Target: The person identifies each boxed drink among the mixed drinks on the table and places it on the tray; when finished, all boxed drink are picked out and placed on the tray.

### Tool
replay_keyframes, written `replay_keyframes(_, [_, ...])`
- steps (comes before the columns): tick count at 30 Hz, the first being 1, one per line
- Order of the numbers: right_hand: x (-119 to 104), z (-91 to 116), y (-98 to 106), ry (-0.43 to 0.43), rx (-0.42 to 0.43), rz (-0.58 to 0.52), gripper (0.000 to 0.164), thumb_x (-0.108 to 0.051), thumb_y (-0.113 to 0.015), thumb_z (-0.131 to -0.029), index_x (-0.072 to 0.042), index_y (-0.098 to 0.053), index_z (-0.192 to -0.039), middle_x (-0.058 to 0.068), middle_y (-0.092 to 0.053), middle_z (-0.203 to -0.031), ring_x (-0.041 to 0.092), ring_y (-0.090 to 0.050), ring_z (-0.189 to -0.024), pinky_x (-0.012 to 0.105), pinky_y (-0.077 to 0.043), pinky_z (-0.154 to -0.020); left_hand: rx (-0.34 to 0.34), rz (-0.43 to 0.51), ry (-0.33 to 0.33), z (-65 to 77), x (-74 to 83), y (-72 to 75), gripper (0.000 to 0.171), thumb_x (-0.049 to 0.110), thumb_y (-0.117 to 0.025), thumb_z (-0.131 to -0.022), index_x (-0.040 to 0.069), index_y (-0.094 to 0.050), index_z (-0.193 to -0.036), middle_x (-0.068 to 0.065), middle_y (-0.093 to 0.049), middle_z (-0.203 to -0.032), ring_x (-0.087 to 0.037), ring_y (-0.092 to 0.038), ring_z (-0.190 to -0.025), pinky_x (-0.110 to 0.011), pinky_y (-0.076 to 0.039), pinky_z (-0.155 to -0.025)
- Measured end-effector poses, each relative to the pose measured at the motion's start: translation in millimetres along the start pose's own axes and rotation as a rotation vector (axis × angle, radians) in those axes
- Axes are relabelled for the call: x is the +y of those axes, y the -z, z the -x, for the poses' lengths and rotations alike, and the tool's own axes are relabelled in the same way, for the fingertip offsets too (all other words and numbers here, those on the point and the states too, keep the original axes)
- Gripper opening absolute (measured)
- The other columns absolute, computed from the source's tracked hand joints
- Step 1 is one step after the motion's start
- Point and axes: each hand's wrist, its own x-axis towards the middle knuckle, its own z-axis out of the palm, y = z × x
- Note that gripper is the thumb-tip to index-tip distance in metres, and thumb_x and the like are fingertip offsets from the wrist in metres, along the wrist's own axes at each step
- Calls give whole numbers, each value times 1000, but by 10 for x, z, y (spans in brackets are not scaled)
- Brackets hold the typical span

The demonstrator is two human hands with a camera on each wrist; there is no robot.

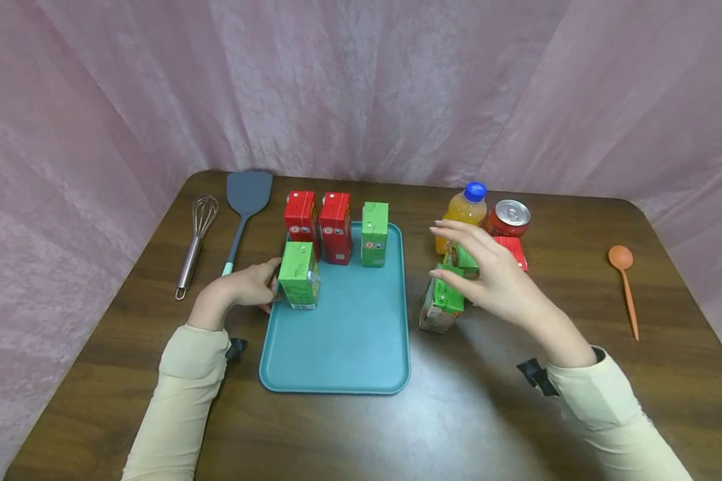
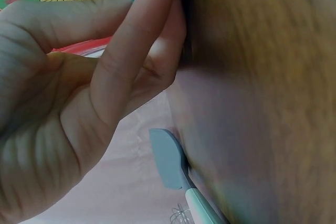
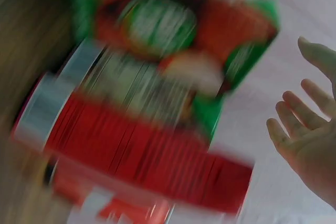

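My left hand [image 1: 253,284] pinches the left rim of a teal tray [image 1: 349,347]; in the left wrist view its curled fingers [image 2: 131,51] meet at that rim. Right beside it, a green drink carton [image 1: 299,277] stands on the tray. Two red drink cartons [image 1: 335,230] and another green carton [image 1: 374,234] stand along the tray's far side. Over the right-hand group hovers my right hand [image 1: 496,277], fingers spread and holding nothing. Below it are a green carton [image 1: 438,310] with a fruit picture and a second green carton [image 1: 464,262], partly hidden. A red carton [image 3: 142,150] is beside them.
Behind the right-hand cartons stand an orange drink bottle [image 1: 464,210] with a blue cap and a red can [image 1: 510,217]. An orange spoon [image 1: 624,280] lies far right. On the left lie a whisk [image 1: 197,240] and a grey spatula [image 1: 249,194]. A pink curtain hangs behind the table.
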Motion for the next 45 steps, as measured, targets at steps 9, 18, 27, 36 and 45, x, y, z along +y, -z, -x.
replay_keyframes(9, [494, 336, 328, -113, 21, 154, 75, -11, -85, -64, -10, -52, -131, 9, -52, -130, 26, -52, -115, 41, -49, -86, 4, 22, -2, -1, -23, -23, 75, -3, -53, -86, -7, -7, -145, -4, -37, -68, -18, -56, -69, -32, -54, -66])
replay_keyframes(18, [708, 475, 360, -330, -32, -13, 79, -19, -85, -66, -12, -47, -135, 14, -53, -124, 31, -55, -107, 8, -42, -77, 9, 8, -6, -4, 25, -27, 73, -1, -51, -87, -6, -7, -146, -5, -39, -70, -18, -61, -69, -31, -54, -67])
replay_keyframes(27, [726, 496, 387, -417, -16, -4, 72, -25, -85, -66, -10, -51, -128, 13, -61, -113, 29, -59, -96, 11, -45, -70, 16, -14, -10, -53, 88, -13, 73, -3, -52, -86, -5, -9, -146, -5, -40, -68, -19, -60, -67, -32, -54, -66])
replay_keyframes(36, [622, 523, 446, -436, 86, -49, 70, -22, -88, -62, -16, -57, -124, 3, -62, -111, 4, -60, -95, 6, -46, -67, 19, -11, 4, -38, 51, 8, 74, -3, -53, -87, -5, -9, -145, -5, -39, -67, -18, -60, -66, -32, -54, -66])
replay_keyframes(45, [224, 468, 746, -333, 283, -70, 71, 0, -89, -52, -10, -64, -118, -19, -62, -102, -5, -59, -85, 5, -45, -72, 23, 8, 1, 25, 14, -17, 77, -4, -57, -84, -7, -10, -145, -8, -43, -71, -20, -59, -67, -33, -54, -65])
